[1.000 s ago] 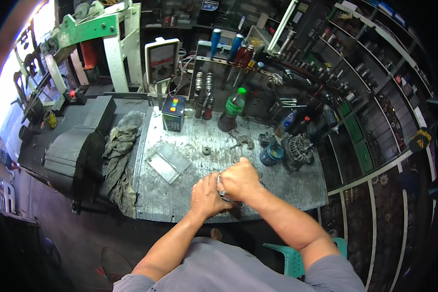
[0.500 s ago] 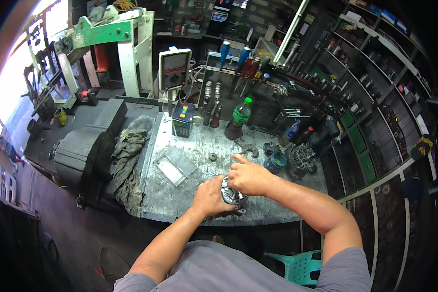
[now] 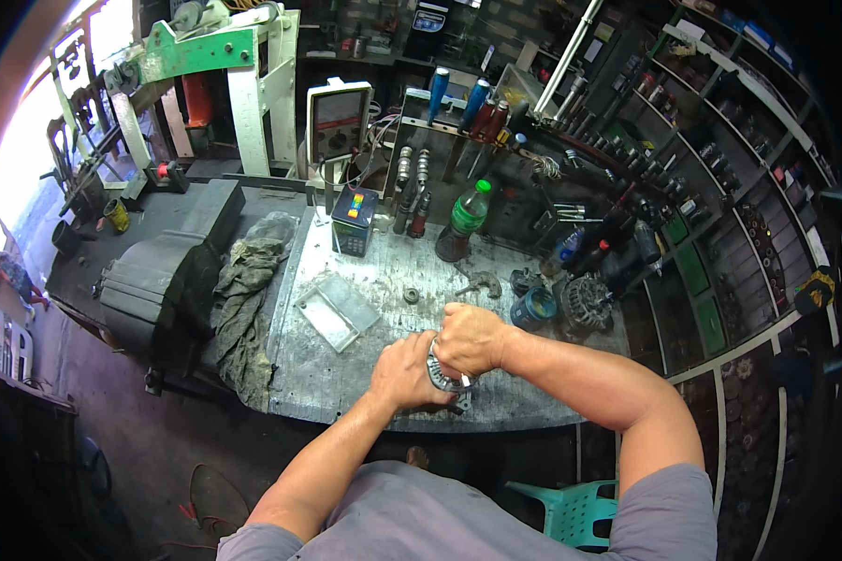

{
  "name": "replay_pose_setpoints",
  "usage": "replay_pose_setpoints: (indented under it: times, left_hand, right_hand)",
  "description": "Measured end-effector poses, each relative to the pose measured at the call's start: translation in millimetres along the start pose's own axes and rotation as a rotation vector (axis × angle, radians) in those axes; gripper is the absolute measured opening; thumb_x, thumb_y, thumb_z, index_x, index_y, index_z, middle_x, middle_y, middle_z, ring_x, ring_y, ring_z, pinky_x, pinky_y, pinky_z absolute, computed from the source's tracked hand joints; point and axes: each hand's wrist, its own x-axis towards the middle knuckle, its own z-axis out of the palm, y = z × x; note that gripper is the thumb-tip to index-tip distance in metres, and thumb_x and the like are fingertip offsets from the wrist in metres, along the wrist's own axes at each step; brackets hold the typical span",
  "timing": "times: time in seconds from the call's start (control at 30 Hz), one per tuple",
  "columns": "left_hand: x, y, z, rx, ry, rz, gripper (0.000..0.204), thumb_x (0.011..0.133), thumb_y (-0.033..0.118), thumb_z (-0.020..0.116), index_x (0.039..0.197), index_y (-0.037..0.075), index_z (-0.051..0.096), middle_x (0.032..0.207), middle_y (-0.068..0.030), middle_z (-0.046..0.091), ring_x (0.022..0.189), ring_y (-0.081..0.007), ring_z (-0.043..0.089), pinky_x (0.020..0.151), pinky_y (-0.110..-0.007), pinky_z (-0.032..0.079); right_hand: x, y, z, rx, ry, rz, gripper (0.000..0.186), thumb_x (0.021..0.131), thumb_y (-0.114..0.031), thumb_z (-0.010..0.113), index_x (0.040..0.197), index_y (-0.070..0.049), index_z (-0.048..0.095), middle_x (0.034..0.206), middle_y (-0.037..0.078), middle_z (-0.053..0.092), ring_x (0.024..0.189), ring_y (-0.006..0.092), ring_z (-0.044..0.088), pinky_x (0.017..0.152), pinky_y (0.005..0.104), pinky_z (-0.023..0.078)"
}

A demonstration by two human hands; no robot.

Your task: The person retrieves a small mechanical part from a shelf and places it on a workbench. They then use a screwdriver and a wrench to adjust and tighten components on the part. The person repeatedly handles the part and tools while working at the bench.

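Near the front edge of the metal-topped bench [image 3: 384,318], my left hand [image 3: 404,372] is wrapped round the left side of a round, finned metal alternator part [image 3: 442,378], thumb along its near side. My right hand [image 3: 472,341] is closed in a fist over the top of the same part. What the fist grips is hidden under the fingers. A small bright metal piece shows just below the fist at the part's right side. Beyond my hands, a small metal ring [image 3: 412,295] and a curved metal bracket [image 3: 483,282] lie on the bench.
A clear plastic tray [image 3: 337,315] lies left of my hands. A green-capped bottle [image 3: 468,220], a blue tub [image 3: 534,307] and another alternator [image 3: 585,304] stand farther back. Left are a crumpled cloth [image 3: 251,290] and a large vise [image 3: 159,290]. A teal stool [image 3: 571,512] is below right.
My right hand has curled from a raised index finger into a tight fist over the part. The left hand keeps its hold. The view has shifted slightly.
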Motion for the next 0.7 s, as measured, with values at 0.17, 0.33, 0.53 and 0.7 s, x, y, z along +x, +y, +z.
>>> replay_pose_setpoints:
  times: [0.17, 0.33, 0.53, 0.7]
  left_hand:
    - [-5, 4, 5, -0.011, 0.089, -0.017, 0.108, 0.058, 0.06, 0.104, 0.143, 0.007, 0.061, 0.127, -0.0155, 0.073, 0.122, -0.039, 0.07, 0.106, -0.052, 0.057]
    - [2, -5, 3, -0.026, -0.003, 0.066, 0.114, 0.061, 0.061, 0.103, 0.15, 0.007, 0.055, 0.133, -0.017, 0.072, 0.123, -0.0392, 0.07, 0.107, -0.051, 0.057]
    - [-1, -11, 6, -0.023, 0.078, 0.142, 0.117, 0.063, 0.061, 0.103, 0.152, 0.004, 0.052, 0.129, -0.0202, 0.072, 0.123, -0.0414, 0.07, 0.108, -0.053, 0.056]
    - [-4, -14, 7, -0.033, 0.052, 0.126, 0.12, 0.062, 0.06, 0.104, 0.155, 0.004, 0.051, 0.129, -0.0213, 0.072, 0.123, -0.0418, 0.07, 0.109, -0.053, 0.055]
  right_hand:
    - [-2, -12, 5, 0.072, 0.075, 0.168, 0.028, 0.082, -0.035, 0.076, 0.059, -0.019, 0.073, 0.07, 0.006, 0.077, 0.068, 0.027, 0.074, 0.084, 0.0431, 0.05]
    - [0, -25, -6, -0.02, -0.129, 0.278, 0.012, 0.078, -0.027, 0.081, 0.073, -0.016, 0.08, 0.078, 0.002, 0.079, 0.082, 0.0227, 0.076, 0.093, 0.0386, 0.049]
    - [-47, -26, -24, -0.01, 0.112, 0.188, 0.012, 0.088, -0.019, 0.075, 0.086, -0.014, 0.085, 0.094, 0.002, 0.079, 0.106, 0.0225, 0.072, 0.121, 0.0475, 0.045]
    - [-66, -43, -10, 0.042, 0.098, 0.196, 0.011, 0.089, -0.016, 0.073, 0.087, -0.013, 0.084, 0.099, 0.001, 0.077, 0.11, 0.024, 0.071, 0.133, 0.0555, 0.037]
